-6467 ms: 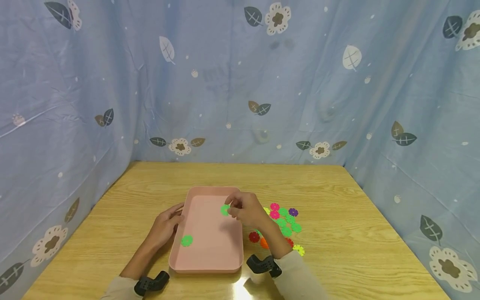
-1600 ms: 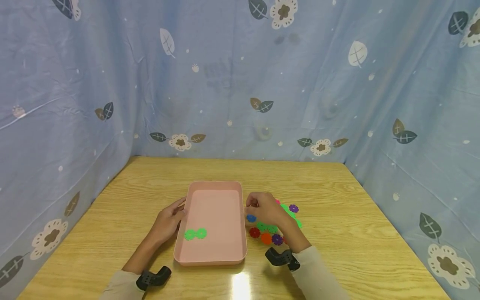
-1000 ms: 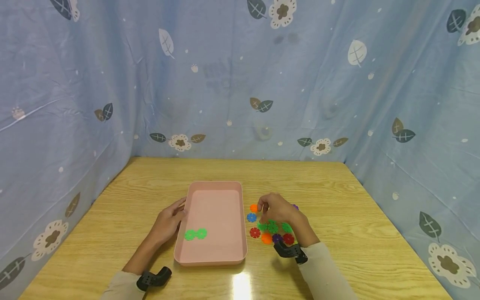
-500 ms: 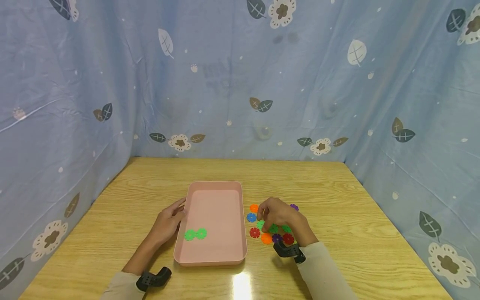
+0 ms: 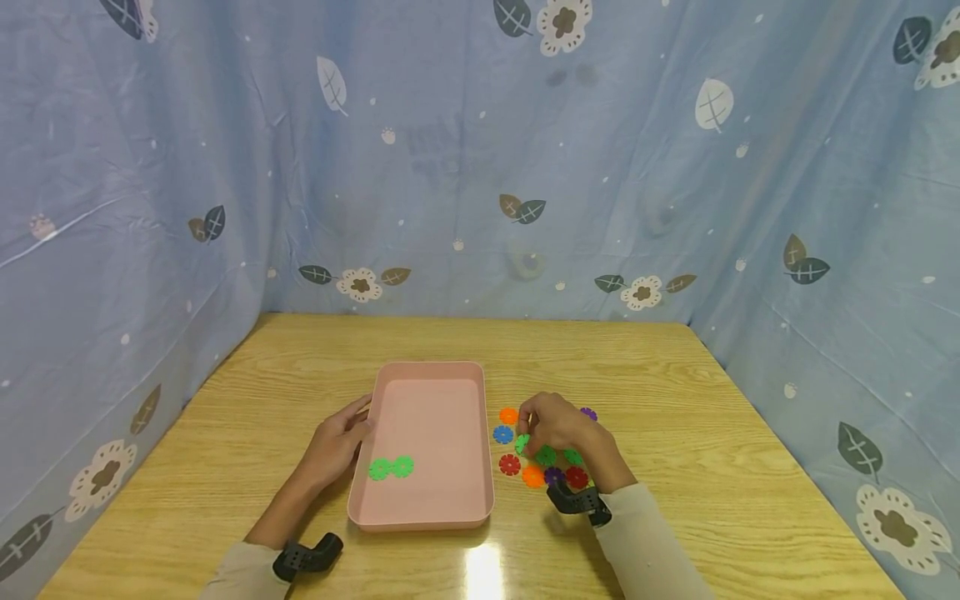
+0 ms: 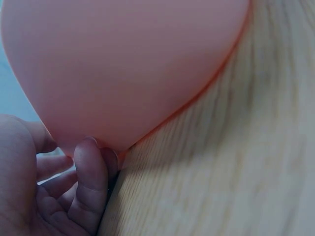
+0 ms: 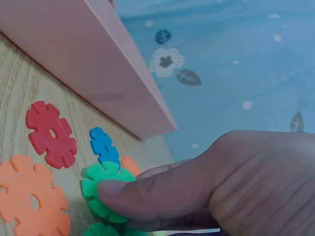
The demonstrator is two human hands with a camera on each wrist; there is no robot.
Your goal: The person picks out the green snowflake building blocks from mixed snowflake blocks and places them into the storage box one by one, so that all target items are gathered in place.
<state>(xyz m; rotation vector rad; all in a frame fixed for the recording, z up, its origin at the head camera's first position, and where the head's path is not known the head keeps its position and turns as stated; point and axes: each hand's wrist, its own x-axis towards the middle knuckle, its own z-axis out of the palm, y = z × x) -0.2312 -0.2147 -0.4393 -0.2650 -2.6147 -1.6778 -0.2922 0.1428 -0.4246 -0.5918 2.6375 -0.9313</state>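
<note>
A pink tray (image 5: 490, 417) lies on the wooden table, with two joined green notched discs (image 5: 392, 468) inside it near the left wall. My left hand (image 5: 335, 446) holds the tray's left side, the curled fingers and thumb at its edge in the left wrist view. To the right of the tray, my right hand (image 5: 553, 423) pinches a green notched disc (image 7: 92, 189), the thumb flat on its face. Beneath and around that hand lie more discs: a red disc (image 7: 50, 133), an orange disc (image 7: 30, 199) and a blue disc (image 7: 103, 146). The palm hides part of the pile.
Close to the right forearm are a purple disc (image 5: 554, 476), another red disc (image 5: 577, 477) and an orange disc (image 5: 533, 476). Farther back lies a purple disc (image 5: 589, 413). A patterned blue curtain (image 5: 465, 167) surrounds the table (image 5: 630, 358) at the back and sides.
A second green disc has joined the first in the tray. My right hand has gone from over the tray to the pile and now pinches another green disc, slightly raised. The left hand stays.
</note>
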